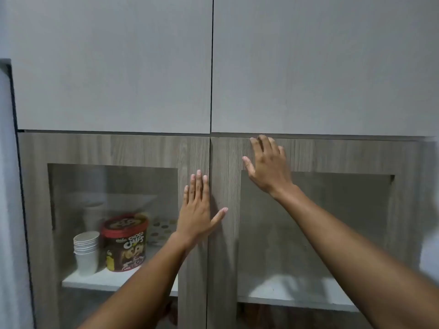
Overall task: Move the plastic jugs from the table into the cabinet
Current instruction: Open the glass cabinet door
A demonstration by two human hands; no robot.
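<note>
Against the closed cabinet [194,150], left hand [196,210] presses flat, fingers spread, on the left door's frame while right hand [268,165] splays open-palmed higher right; no jugs in view.

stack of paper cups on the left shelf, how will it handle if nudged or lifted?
The stack of white cups looks thin-walled, so probably very light and easily crushed. It stands tall on a narrow base, so a nudge would likely tip it. The cups sit loosely nested, so lifting the top one may split the stack.

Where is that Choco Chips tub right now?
The Choco Chips tub stands behind the left glass door, low on the left of the head view, just right of the stacked paper cups.
</note>
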